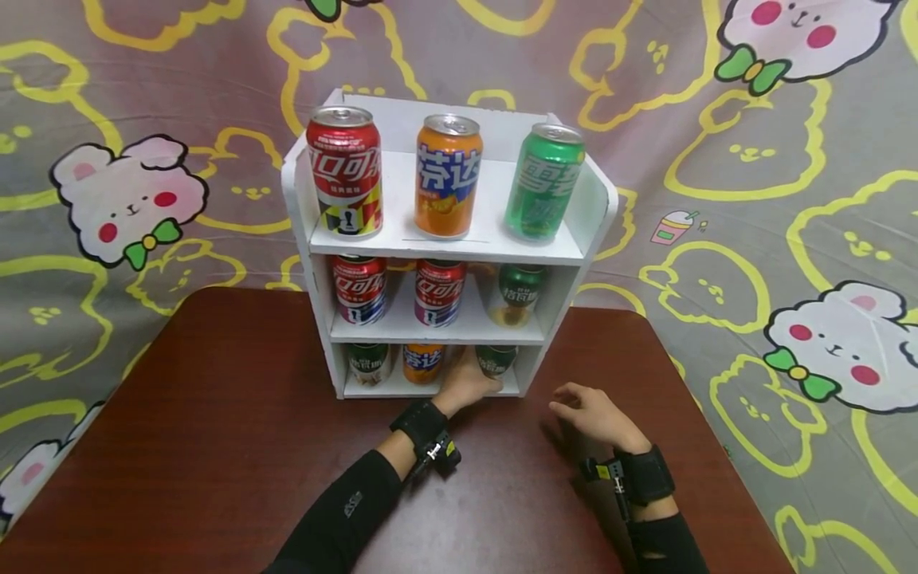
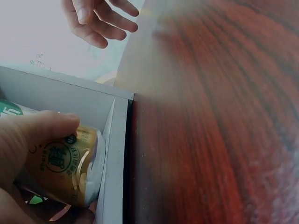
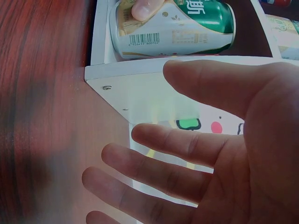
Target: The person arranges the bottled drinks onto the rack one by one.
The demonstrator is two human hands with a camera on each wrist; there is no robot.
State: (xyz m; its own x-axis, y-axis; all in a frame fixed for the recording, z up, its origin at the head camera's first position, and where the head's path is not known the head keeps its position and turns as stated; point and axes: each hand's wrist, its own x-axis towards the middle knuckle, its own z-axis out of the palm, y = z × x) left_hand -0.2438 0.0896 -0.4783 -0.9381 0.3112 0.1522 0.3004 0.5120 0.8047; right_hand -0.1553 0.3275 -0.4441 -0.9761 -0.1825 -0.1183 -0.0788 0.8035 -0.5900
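My left hand [image 1: 468, 386] reaches into the right end of the bottom level of a white three-level shelf [image 1: 606, 195]. It grips a green, white and gold drink can [image 2: 60, 161], thumb across the gold lower part. The can stands upright on the bottom board, close to the side wall, and the hand hides part of it in the head view. Just outside the shelf's right side, my right hand [image 1: 597, 416] hovers over the table with fingers loosely spread and nothing in them. An orange can [image 1: 422, 363] and another green and white can [image 1: 369, 363] share that bottom level.
On the top level stand a red can [image 1: 346, 171], an orange can [image 1: 449, 177] and a green can [image 1: 545, 183]. Two red cans [image 1: 440, 293] and a green-gold can [image 1: 518, 295] fill the middle level. The shelf stands on a dark red-brown table [image 1: 215, 446] before a patterned cloth [image 1: 237, 72].
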